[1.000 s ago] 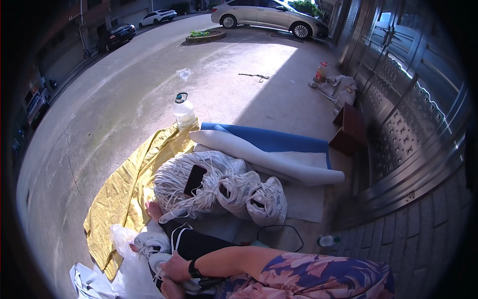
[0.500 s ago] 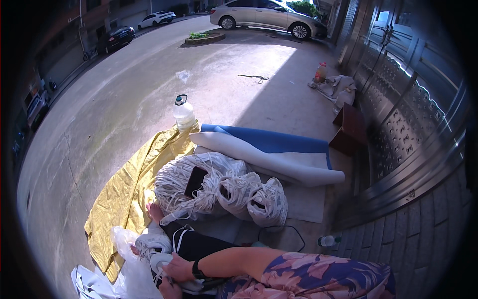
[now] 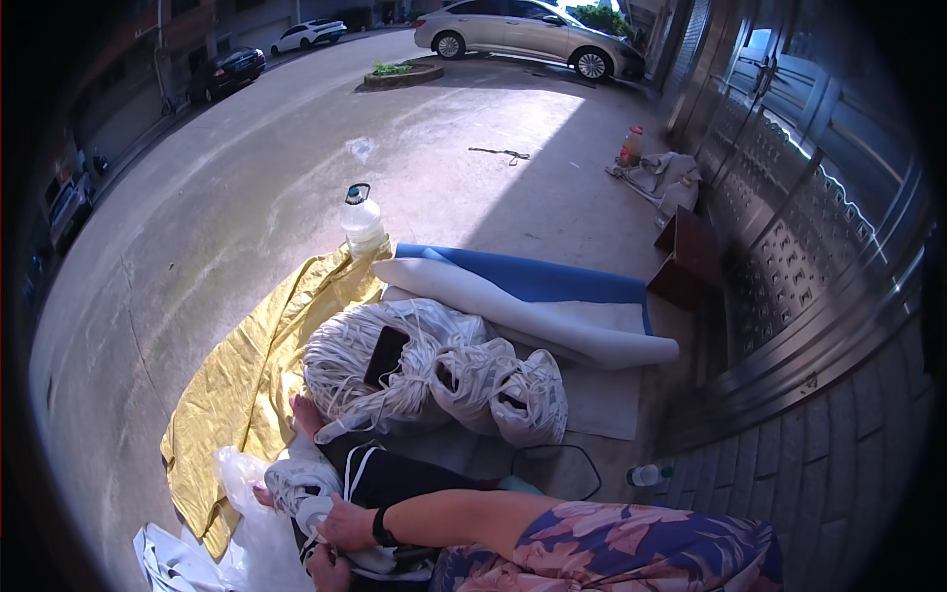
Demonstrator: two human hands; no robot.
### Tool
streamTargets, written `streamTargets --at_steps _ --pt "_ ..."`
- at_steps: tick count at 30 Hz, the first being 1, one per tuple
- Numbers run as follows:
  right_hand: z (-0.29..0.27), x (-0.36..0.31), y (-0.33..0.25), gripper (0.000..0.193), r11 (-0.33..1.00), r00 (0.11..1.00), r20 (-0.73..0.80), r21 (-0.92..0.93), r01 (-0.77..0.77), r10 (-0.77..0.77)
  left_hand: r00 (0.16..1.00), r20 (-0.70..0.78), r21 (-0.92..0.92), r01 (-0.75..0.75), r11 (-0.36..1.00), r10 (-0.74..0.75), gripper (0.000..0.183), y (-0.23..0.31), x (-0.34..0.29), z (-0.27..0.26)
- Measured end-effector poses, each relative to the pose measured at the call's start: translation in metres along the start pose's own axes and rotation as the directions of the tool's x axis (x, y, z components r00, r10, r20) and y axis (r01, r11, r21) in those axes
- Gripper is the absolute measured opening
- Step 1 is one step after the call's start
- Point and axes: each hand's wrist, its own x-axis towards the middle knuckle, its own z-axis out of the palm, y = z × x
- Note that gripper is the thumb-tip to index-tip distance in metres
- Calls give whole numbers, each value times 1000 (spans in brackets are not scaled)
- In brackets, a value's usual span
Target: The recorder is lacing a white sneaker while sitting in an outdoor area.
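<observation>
My right hand [image 3: 347, 523], with a dark band on its wrist, is closed at the edge of a round white piece [image 3: 315, 511]. That piece lies against a bundle of white strips [image 3: 294, 483] between my lower legs. Just below, my left hand [image 3: 328, 569] has its fingers bent and pressed together near white material; what they pinch is too small to make out. A loose white strip [image 3: 361, 468] loops over my black trouser leg [image 3: 404, 481]. Beyond my bare foot [image 3: 306, 414] sits a large heap of white strips [image 3: 340, 345] with a dark phone [image 3: 387, 357] on top.
Two more white bundles [image 3: 530, 400] stand right of the heap. A yellow sheet [image 3: 237, 385] and clear plastic [image 3: 242, 483] lie left. Behind are a white roll [image 3: 523, 311], blue sheet [image 3: 552, 276] and large bottle [image 3: 363, 222]. A small bottle [image 3: 649, 477] lies right, near metal doors [image 3: 789, 237].
Both hands have shifted slightly, staying at the white bundle. The round white piece has tilted a little. The whole view has moved slightly; the surrounding things stay in place.
</observation>
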Motion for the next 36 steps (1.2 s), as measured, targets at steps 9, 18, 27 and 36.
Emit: streamTargets --at_steps 9,18,27,36 --pt "5 -6 2 25 996 994 -71 36 86 -84 995 -83 -77 -67 995 61 9 0 -15 -2" --pt "-12 -14 17 32 959 933 -236 -146 243 -273 1000 -8 -349 24 937 -29 16 -1 -3 5" --pt "-12 -10 13 4 809 806 -165 -288 512 -569 947 188 -473 320 821 -261 10 13 -13 -5" --pt "-20 -1 -13 10 723 854 227 -458 517 -467 926 240 -510 377 773 -292 12 6 -11 -7"
